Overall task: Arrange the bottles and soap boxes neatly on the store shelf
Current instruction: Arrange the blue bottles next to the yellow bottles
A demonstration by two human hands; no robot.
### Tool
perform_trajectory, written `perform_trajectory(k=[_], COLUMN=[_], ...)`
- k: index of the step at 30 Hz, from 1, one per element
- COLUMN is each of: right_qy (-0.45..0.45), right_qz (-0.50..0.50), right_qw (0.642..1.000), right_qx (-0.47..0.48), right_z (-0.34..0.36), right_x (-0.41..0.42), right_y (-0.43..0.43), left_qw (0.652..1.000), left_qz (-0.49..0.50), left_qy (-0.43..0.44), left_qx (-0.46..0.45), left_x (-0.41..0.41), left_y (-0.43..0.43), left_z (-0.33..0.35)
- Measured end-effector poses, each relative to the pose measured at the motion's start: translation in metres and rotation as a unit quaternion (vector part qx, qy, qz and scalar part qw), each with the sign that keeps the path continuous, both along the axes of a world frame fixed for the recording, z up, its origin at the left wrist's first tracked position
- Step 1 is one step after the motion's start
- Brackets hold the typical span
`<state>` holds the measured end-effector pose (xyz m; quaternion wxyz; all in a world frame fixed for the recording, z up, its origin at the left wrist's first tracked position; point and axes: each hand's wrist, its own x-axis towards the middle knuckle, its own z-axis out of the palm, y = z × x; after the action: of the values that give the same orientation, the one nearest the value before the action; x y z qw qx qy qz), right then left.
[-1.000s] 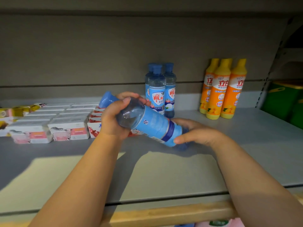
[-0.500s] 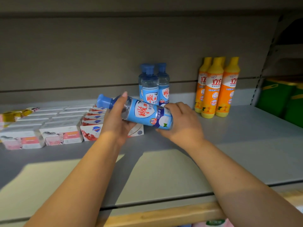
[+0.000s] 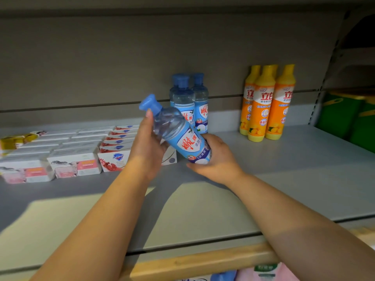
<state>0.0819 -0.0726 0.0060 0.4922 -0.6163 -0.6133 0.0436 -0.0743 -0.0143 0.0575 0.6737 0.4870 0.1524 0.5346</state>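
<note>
1. The blue bottle is held in the air above the shelf, just left of the middle of the view. It is tilted, with its cap pointing to 11 o'clock and its base to 5 o'clock.
2. The right hand grips the base of the blue bottle, its fingers curled round the bottom end.
3. The left hand rests against the bottle's clear shoulder. One finger lies straight up toward the neck. The other fingers are hidden behind the bottle, so I cannot tell whether they wrap round it.
4. The standing blue bottles are upright in a tight cluster at the back of the shelf, at 12 o'clock from the held one and partly hidden by it.
5. The orange bottles stand upright together at 2 o'clock, well apart from the blue cluster.
6. The soap boxes lie in neat rows at 9 o'clock. The nearest row sits just behind the left hand.
7. Green tubs sit beyond the shelf's end at 3 o'clock.
</note>
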Motion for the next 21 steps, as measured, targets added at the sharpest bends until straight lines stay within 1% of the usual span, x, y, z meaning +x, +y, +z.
perform_trajectory(k=[2,3,4,5,6,8,9,10,11,12,14,15,17,19,21], right_qy=[0.054,0.094,0.132,0.161,0.182,0.217,0.234,0.249,0.259,0.267,0.288,0.297,0.301,0.288,0.248], right_qz=[-0.016,-0.024,-0.033,-0.042,-0.048,-0.056,-0.061,-0.071,-0.084,-0.099,-0.126,-0.134,-0.142,-0.151,-0.189], right_qw=[0.998,0.995,0.991,0.986,0.982,0.974,0.97,0.966,0.962,0.958,0.948,0.944,0.941,0.943,0.948], right_qx=[0.006,0.008,0.011,0.015,0.019,0.026,0.026,0.025,0.023,0.024,0.04,0.05,0.06,0.061,0.057], right_z=[-0.004,-0.006,-0.008,-0.009,-0.01,-0.011,-0.013,-0.014,-0.016,-0.017,-0.019,-0.019,-0.018,-0.019,-0.019], right_x=[0.008,0.011,0.013,0.015,0.017,0.022,0.026,0.029,0.032,0.035,0.042,0.045,0.053,0.059,0.067], right_y=[0.006,0.009,0.012,0.014,0.015,0.017,0.019,0.02,0.021,0.022,0.024,0.026,0.03,0.036,0.042], left_qw=[0.996,0.989,0.976,0.959,0.935,0.876,0.84,0.796,0.751,0.717,0.671,0.657,0.641,0.638,0.645], left_qz=[0.028,0.051,0.078,0.102,0.11,0.081,0.063,0.056,0.054,0.053,0.037,0.026,0.014,0.012,0.013], left_qy=[0.081,0.138,0.201,0.258,0.31,0.406,0.455,0.5,0.539,0.561,0.592,0.607,0.63,0.635,0.628], left_qx=[-0.038,-0.03,0.004,0.061,0.131,0.246,0.29,0.336,0.378,0.411,0.446,0.447,0.438,0.436,0.435], left_x=[0.005,0.008,0.012,0.015,0.018,0.02,0.021,0.021,0.02,0.02,0.021,0.022,0.022,0.022,0.021], left_y=[0.005,0.006,0.005,0.004,0.003,0.004,0.007,0.01,0.013,0.014,0.014,0.013,0.012,0.014,0.015], left_z=[-0.008,-0.014,-0.022,-0.032,-0.043,-0.061,-0.068,-0.073,-0.075,-0.077,-0.076,-0.077,-0.076,-0.077,-0.075])
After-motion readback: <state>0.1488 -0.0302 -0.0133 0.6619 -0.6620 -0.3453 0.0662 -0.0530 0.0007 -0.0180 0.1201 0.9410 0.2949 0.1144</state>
